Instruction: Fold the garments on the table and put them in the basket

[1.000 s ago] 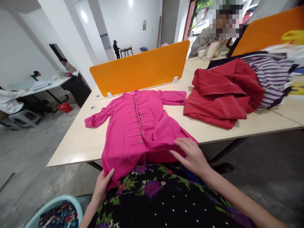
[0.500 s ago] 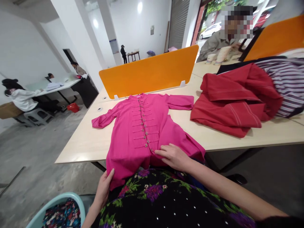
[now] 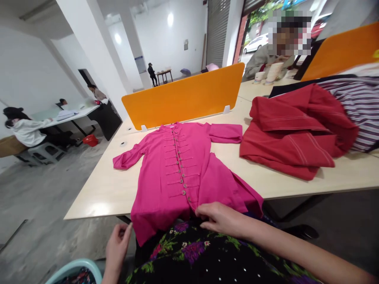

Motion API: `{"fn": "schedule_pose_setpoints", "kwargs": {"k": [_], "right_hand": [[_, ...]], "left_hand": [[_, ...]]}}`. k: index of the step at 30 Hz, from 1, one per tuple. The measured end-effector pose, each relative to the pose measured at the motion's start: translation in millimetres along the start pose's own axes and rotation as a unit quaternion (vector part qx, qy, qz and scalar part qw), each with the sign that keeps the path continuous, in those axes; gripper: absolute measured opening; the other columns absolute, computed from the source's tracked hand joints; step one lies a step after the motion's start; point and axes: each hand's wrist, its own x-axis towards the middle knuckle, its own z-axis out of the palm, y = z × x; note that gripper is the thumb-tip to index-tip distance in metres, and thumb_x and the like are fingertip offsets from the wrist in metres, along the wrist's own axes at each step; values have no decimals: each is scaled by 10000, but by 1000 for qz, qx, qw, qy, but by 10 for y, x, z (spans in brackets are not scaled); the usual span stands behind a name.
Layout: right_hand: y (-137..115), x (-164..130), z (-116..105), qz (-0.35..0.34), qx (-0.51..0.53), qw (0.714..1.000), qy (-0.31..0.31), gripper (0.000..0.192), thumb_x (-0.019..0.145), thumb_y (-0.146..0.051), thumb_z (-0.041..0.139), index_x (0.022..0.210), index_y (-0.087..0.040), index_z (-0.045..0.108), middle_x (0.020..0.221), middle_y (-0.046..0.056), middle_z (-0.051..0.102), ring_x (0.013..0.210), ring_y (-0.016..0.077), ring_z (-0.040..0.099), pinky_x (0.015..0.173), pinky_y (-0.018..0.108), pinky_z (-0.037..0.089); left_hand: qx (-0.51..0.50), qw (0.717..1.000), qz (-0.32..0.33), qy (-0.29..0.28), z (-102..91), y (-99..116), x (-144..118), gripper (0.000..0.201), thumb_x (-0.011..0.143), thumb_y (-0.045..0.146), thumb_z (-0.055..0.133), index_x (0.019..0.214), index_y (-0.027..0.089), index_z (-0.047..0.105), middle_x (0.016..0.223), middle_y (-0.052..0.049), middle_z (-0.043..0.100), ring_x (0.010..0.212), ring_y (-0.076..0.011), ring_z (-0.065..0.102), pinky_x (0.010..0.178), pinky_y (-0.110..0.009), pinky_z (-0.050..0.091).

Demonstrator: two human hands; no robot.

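A pink dress (image 3: 180, 173) lies spread face up on the table (image 3: 97, 189), collar toward the orange divider (image 3: 183, 96), its buttoned front running down the middle and its hem hanging over the near edge. The right hand (image 3: 220, 219) rests at the hem just below the lowest button, fingers bent and pinching the cloth at the front opening. The left hand (image 3: 117, 248) sits lower, beside the dress's hanging left corner, fingers loosely spread and grasping nothing; the thumb tip is close to the fabric edge, though whether it touches cannot be told. One sleeve stretches out to the left, the other is folded across to the right, near a red garment (image 3: 296, 130) heaped on the table. Behind that lies a striped cloth (image 3: 358, 106). At the bottom left, the rim of a teal basket (image 3: 74, 268) shows, with patterned fabric inside. A person sits behind the far table at top right, another sits at a white desk (image 3: 68, 114) far left, and more people stand deeper in the room.
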Motion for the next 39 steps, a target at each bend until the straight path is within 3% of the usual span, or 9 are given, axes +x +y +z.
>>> {"fn": "schedule_pose_setpoints", "kwargs": {"k": [4,6,8,15,20,23,26,34,39], "right_hand": [[253,-73,-200,102,-38,970,216,172,906,-270,449,910,-181,596,843,46,630,751,159,581,694,262,433],[462,-190,-306,199,-164,917,306,214,896,-303,449,944,-156,596,879,96,618,803,214,575,720,319,438],[654,-338,-356,260,-265,880,298,217,868,-316,476,907,-146,606,862,117,602,819,251,568,715,346,436],[755,-753,-303,375,-234,856,268,260,854,-252,350,707,-198,559,730,73,625,687,210,595,610,300,398],[663,-1164,-327,433,-94,845,300,246,776,-368,400,644,-228,553,574,7,612,558,177,579,538,268,373],[673,-1365,-264,462,-64,843,267,223,722,-357,419,571,-230,524,543,8,603,544,183,575,526,272,373],[653,-1361,-222,467,-40,823,321,246,750,-408,447,663,-229,591,585,13,627,566,192,588,548,283,404],[758,-654,-239,359,70,835,412,521,689,-483,614,1108,-173,606,701,4,627,580,158,550,598,290,447],[807,-594,-211,284,160,805,497,343,723,-426,560,938,-167,626,727,20,618,615,147,546,596,274,442]], "left_hand": [[134,971,150,130,-146,151,204,437,787,619,480,773,196,590,762,-49,642,737,-228,616,689,-347,483],[144,953,244,108,-95,324,337,358,839,533,483,861,192,591,867,-67,648,829,-228,626,746,-347,499],[137,929,338,59,63,569,505,308,879,455,475,993,189,580,1015,-92,637,977,-232,612,857,-366,499],[235,816,503,-161,1321,1686,1103,500,944,454,367,1373,205,426,1474,-96,380,1407,-270,233,1122,-482,284],[353,779,468,-222,2007,1934,1180,598,920,553,350,1436,251,357,1513,-85,324,1397,-347,229,1108,-570,221],[371,768,481,-201,2071,1875,1176,604,916,575,329,1447,288,334,1514,-65,326,1391,-357,238,1104,-582,204],[380,763,486,-194,2044,1841,1181,612,918,581,306,1454,287,320,1512,-63,332,1384,-358,252,1099,-579,213],[389,761,482,-195,2032,1869,1168,612,920,575,305,1457,280,311,1523,-58,308,1386,-353,241,1090,-584,219],[368,770,482,-200,2017,1867,1159,613,914,566,341,1451,271,329,1516,-74,321,1381,-375,242,1082,-604,216]]}}
